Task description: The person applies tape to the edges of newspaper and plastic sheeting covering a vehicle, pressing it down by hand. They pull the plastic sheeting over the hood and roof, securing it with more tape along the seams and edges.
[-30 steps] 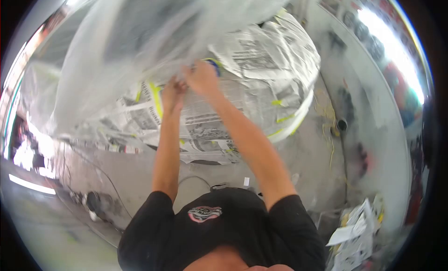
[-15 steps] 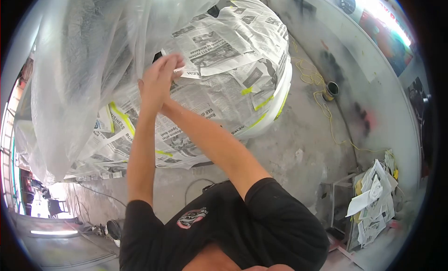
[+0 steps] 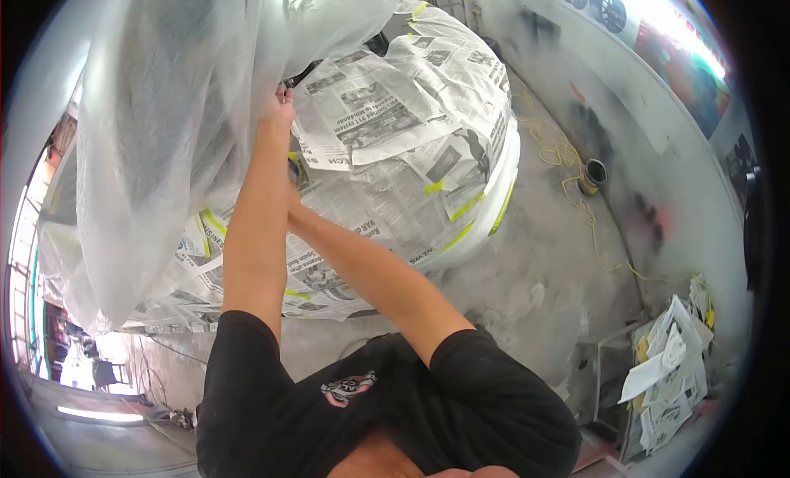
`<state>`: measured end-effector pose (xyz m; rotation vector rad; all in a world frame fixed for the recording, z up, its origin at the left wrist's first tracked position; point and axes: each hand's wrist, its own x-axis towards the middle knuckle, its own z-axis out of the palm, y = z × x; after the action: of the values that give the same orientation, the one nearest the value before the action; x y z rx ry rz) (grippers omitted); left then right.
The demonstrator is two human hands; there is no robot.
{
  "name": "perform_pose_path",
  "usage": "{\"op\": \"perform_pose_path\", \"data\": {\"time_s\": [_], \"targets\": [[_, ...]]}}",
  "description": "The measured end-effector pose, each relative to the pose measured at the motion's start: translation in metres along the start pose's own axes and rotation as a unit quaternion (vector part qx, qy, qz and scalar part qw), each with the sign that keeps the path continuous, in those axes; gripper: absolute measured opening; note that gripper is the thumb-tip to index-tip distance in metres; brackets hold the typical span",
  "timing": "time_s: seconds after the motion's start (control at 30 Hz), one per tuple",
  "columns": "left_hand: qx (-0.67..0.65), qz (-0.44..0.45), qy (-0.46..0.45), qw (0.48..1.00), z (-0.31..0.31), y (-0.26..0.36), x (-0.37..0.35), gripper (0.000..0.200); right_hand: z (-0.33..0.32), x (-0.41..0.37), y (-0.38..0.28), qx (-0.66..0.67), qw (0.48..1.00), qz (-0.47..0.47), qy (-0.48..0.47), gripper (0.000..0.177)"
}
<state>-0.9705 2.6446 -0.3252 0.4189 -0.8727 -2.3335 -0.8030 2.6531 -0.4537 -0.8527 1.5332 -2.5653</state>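
A car-like body is covered in newspaper sheets [image 3: 374, 116] joined with yellow-green tape strips [image 3: 467, 206]. Clear plastic sheeting [image 3: 164, 107] hangs over its left side. My left hand [image 3: 278, 107] reaches to the dark gap between plastic and paper, its fingers curled at the paper's upper left edge; what they pinch is too small to tell. Mostly hidden behind my left forearm is my right hand [image 3: 293, 200], lower down over the paper. Right at it shows a roll of tape [image 3: 298, 172] with a yellow-green edge, apparently in its grip.
To the right, a can [image 3: 592, 177] stands on the concrete floor beside a tangled yellow cord [image 3: 559, 153]. A metal frame with a stack of paper [image 3: 671, 371] is at the lower right. A paint-marked wall [image 3: 658, 157] runs along the right side.
My hands were close together over the paper and are now apart. The left has moved up to the plastic's edge; the right is lower, behind the left forearm. The view has shifted slightly.
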Motion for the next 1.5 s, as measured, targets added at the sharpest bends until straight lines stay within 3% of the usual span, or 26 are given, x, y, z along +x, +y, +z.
{"op": "perform_pose_path", "data": {"time_s": [0.1, 0.17, 0.27, 0.37, 0.47, 0.5, 0.53, 0.57, 0.6, 0.67, 0.73, 0.8, 0.83, 0.9, 0.97, 1.0, 1.03, 1.1, 1.17, 1.27, 1.37, 1.43, 1.5], "targets": [[-0.075, 0.044, -0.090, 0.992, -0.007, 0.024, -0.003, 0.037, -0.005, -0.002, -0.005, -0.141, 0.982, -0.118, -0.047, 0.035], [-0.095, 0.062, -0.141, 0.984, -0.001, 0.027, -0.003, 0.036, -0.027, -0.020, -0.071, -0.291, 0.949, -0.089, -0.087, 0.035], [-0.068, 0.089, -0.188, 0.976, 0.004, 0.035, -0.006, 0.035, -0.040, -0.015, -0.084, -0.320, 0.929, -0.075, -0.171, 0.036], [0.038, 0.140, -0.183, 0.972, 0.001, 0.039, -0.007, 0.033, -0.057, -0.015, -0.102, -0.327, 0.916, -0.056, -0.226, 0.035], [0.230, 0.220, -0.122, 0.940, -0.004, 0.019, 0.014, 0.031, -0.073, -0.030, -0.079, -0.283, 0.917, -0.128, -0.248, 0.035], [0.282, 0.186, -0.037, 0.940, -0.003, 0.012, 0.003, 0.023, -0.089, -0.038, -0.091, -0.297, 0.909, -0.082, -0.282, 0.033], [0.237, 0.139, 0.018, 0.961, 0.006, 0.003, -0.026, 0.019, -0.111, -0.048, -0.115, -0.310, 0.895, -0.035, -0.317, 0.032], [0.337, 0.090, 0.019, 0.937, -0.021, -0.001, 0.007, 0.017, -0.132, -0.057, -0.139, -0.377, 0.848, -0.028, -0.371, 0.029], [0.281, 0.061, 0.026, 0.957, -0.041, -0.016, 0.015, 0.014, -0.152, -0.062, -0.164, -0.442, 0.792, -0.024, -0.420, 0.027], [0.129, -0.019, 0.069, 0.989, -0.053, -0.043, -0.011, 0.014, -0.185, -0.058, -0.208, -0.399, 0.736, 0.032, -0.546, 0.029], [0.004, -0.106, 0.114, 0.988, -0.072, -0.063, -0.010, 0.017, -0.207, -0.045, -0.216, -0.340, 0.809, -0.058, -0.475, 0.028], [0.009, -0.077, 0.093, 0.993, -0.080, -0.082, -0.012, 0.023, -0.213, -0.016, -0.217, -0.419, 0.836, -0.143, -0.325, 0.025], [0.010, -0.117, 0.007, 0.993, -0.074, -0.074, -0.047, 0.028, -0.206, 0.001, -0.227, -0.418, 0.858, -0.158, -0.255, 0.024], [0.195, 0.061, -0.200, 0.958, -0.080, -0.080, -0.073, 0.037, -0.182, 0.030, -0.233, -0.439, 0.863, -0.185, -0.170, 0.024], [0.038, 0.160, -0.368, 0.915, -0.062, -0.100, -0.098, 0.042, -0.153, 0.048, -0.226, -0.488, 0.836, -0.209, -0.137, 0.025], [-0.296, 0.035, -0.398, 0.867, -0.034, -0.104, -0.136, 0.041, -0.140, 0.053, -0.218, -0.527, 0.804, -0.220, -0.165, 0.023], [-0.052, 0.182, -0.330, 0.925, -0.046, -0.122, -0.129, 0.041, -0.129, 0.057, -0.206, -0.566, 0.768, -0.230, -0.191, 0.022], [0.157, 0.254, -0.188, 0.936, -0.057, -0.135, -0.138, 0.042, -0.116, 0.055, -0.188, -0.620, 0.705, -0.246, -0.241, 0.017], [0.068, 0.138, -0.105, 0.983, -0.041, -0.126, -0.182, 0.043, -0.111, 0.055, -0.177, -0.651, 0.652, -0.260, -0.290, 0.012], [0.089, -0.010, -0.173, 0.981, -0.072, -0.108, -0.215, 0.050, -0.112, 0.037, -0.177, -0.635, 0.663, -0.216, -0.332, 0.012], [0.039, -0.021, -0.240, 0.970, -0.109, -0.102, -0.226, 0.054, -0.119, 0.015, -0.162, -0.605, 0.670, -0.265, -0.339, 0.012], [0.065, 0.025, -0.288, 0.955, -0.132, -0.085, -0.245, 0.054, -0.119, 0.003, -0.169, -0.595, 0.673, -0.294, -0.326, 0.013], [0.083, 0.021, -0.280, 0.956, -0.152, -0.055, -0.261, 0.054, -0.121, -0.009, -0.181, -0.582, 0.685, -0.297, -0.322, 0.014]]}}
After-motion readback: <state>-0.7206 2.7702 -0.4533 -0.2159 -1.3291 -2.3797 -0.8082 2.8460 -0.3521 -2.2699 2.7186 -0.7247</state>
